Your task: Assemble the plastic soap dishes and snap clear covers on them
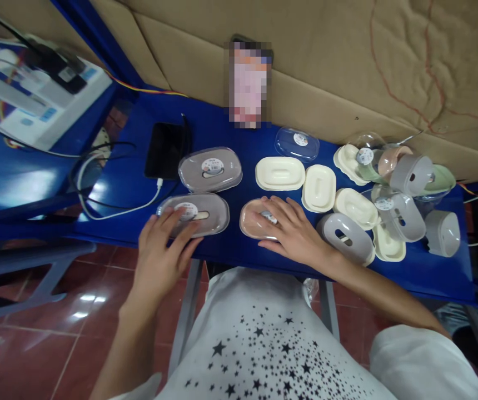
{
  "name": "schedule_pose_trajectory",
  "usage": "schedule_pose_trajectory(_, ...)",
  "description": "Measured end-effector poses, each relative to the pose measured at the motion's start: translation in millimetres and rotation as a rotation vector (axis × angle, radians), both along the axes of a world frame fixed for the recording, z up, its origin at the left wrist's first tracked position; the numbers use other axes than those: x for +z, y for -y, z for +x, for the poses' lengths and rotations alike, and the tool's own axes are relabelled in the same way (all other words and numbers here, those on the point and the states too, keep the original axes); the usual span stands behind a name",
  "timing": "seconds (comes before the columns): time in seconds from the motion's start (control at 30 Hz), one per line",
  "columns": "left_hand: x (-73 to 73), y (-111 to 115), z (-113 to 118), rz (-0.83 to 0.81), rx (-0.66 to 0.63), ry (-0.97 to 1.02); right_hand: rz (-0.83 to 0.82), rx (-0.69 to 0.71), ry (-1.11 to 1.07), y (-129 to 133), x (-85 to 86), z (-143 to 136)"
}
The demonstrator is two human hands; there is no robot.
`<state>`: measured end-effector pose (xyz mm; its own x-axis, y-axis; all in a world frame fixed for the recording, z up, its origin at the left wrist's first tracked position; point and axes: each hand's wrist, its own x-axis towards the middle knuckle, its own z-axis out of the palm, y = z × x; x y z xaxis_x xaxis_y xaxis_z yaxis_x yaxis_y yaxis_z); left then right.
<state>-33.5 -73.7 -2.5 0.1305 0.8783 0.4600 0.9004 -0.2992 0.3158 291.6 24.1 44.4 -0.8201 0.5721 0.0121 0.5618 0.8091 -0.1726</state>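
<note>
My left hand (168, 239) rests with spread fingers on a grey oval plastic box (216, 214) with a clear lid and a round label. Over a smaller pinkish-beige box (249, 219) under a clear cover lies my right hand (291, 228), its fingers stretched out across the label. A second grey lidded box (209, 169) sits just behind the one at my left hand. Two cream trays with raised middles, one wide (280, 173) and one upright (319, 189), lie beyond my right hand. Behind them is a loose clear lid (297, 144) with a sticker.
Grey slotted shells (347, 239), cream trays and clear lids crowd the right end of the blue table (259, 255). A black phone (166, 150) with a white cable lies at left. Another phone (249, 83) leans against the brown paper backing. A power strip (51, 105) is far left.
</note>
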Motion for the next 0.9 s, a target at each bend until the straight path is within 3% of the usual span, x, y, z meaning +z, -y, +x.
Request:
schedule_pose_trajectory(0.13, 5.8, -2.5, -10.7, -0.020, 0.042, -0.002, -0.040, 0.029, -0.050, -13.2, 6.2, -14.5)
schedule_pose_trajectory(0.23, 7.4, -1.3, 3.5, 0.036, 0.017, 0.036, -0.112, -0.026, -0.135, -26.9, 19.4, -10.8)
schedule_pose_trajectory(0.33, 6.5, 2.4, 35.9, 0.155, -0.054, 0.119, -0.126, -0.183, -0.194, -46.0, 32.9, 13.5)
schedule_pose_trajectory(0.4, 5.5, 3.0, 63.9, 0.164, -0.167, 0.157, -0.087, -0.297, -0.156, -62.5, 37.7, 35.6)
schedule_pose_trajectory(0.5, 5.1, -3.9, 104.1, 0.086, -0.316, 0.116, -0.013, -0.392, -0.065, -94.8, 36.7, 63.9)
schedule_pose_trajectory(0.6, 6.6, -17.4, 126.9, 0.031, -0.322, 0.017, 0.032, -0.401, -0.021, -131.3, 28.3, 76.0)
schedule_pose_trajectory(0.73, 6.9, -27.8, 123.8, 0.035, -0.259, -0.006, 0.019, -0.375, -0.001, -162.9, 14.3, 71.7)
schedule_pose_trajectory(0.83, 4.1, -24.1, 113.1, 0.077, -0.210, 0.025, 0.005, -0.373, -0.012, -164.0, 13.7, 75.6)
schedule_pose_trajectory(0.9, 2.8, -18.8, 109.9, 0.084, -0.191, 0.046, 0.011, -0.364, -0.063, -155.8, 21.9, 91.1)
